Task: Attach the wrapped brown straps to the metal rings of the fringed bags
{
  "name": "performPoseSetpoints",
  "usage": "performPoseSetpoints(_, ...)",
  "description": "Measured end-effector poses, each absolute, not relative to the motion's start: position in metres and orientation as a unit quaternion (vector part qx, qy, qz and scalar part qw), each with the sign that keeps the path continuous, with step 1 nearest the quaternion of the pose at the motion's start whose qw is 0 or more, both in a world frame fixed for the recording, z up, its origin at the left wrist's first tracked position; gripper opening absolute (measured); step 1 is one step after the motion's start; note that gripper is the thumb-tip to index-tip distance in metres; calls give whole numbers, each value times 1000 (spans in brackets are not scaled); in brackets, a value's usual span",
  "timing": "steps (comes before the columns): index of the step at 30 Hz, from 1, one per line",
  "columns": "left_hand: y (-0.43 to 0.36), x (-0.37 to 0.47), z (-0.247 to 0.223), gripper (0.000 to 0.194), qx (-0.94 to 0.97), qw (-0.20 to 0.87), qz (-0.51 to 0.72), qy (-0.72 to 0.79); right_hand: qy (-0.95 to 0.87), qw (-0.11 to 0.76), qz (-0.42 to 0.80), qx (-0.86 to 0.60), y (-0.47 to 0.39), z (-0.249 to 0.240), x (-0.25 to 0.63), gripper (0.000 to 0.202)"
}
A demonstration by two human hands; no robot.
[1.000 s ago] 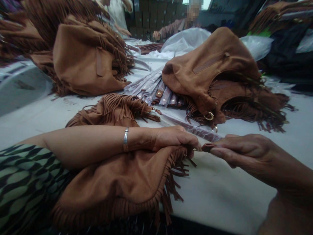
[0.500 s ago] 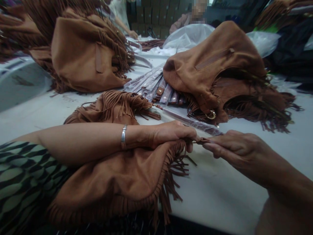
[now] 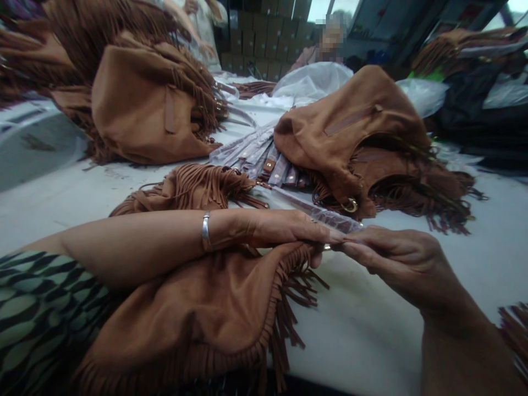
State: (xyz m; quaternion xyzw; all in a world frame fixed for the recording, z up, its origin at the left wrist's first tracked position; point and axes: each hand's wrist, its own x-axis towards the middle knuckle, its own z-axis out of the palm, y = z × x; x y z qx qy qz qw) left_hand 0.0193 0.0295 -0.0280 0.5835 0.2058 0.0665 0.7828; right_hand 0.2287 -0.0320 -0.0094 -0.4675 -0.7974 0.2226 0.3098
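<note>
A brown fringed suede bag (image 3: 198,313) lies at the table's front edge, under my left forearm. My left hand (image 3: 289,228), with a silver bracelet at the wrist, is closed at the bag's upper right corner, beside a small metal ring (image 3: 327,247). My right hand (image 3: 391,250) pinches the end of a strap, and its fingertips meet those of my left hand. The fingers hide most of the strap end. A plastic-wrapped strap (image 3: 317,210) runs behind both hands towards another fringed piece (image 3: 185,190).
Brown bags stand at the left (image 3: 140,110) and right (image 3: 346,132), with wrapped straps (image 3: 256,157) between them. Clear plastic (image 3: 313,80) lies behind. A person (image 3: 330,44) is across the white table (image 3: 371,324); another person's arm shows at the upper left.
My left fingers have stretched towards my right hand, and the strap piece between the hands is now mostly covered. The view has tilted up slightly.
</note>
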Motion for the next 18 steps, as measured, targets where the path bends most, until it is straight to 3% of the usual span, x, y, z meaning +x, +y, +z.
performPoseSetpoints(4,24,21,-30,48,594,773,90,202,-758,320,301,-482,-30,-10,232,18)
performPoseSetpoints(11,20,17,-28,44,567,789,150,185,-660,264,534,-458,-24,-25,229,42)
performPoseSetpoints(18,33,12,-26,35,561,798,139,173,-670,322,456,-489,-23,-22,231,37)
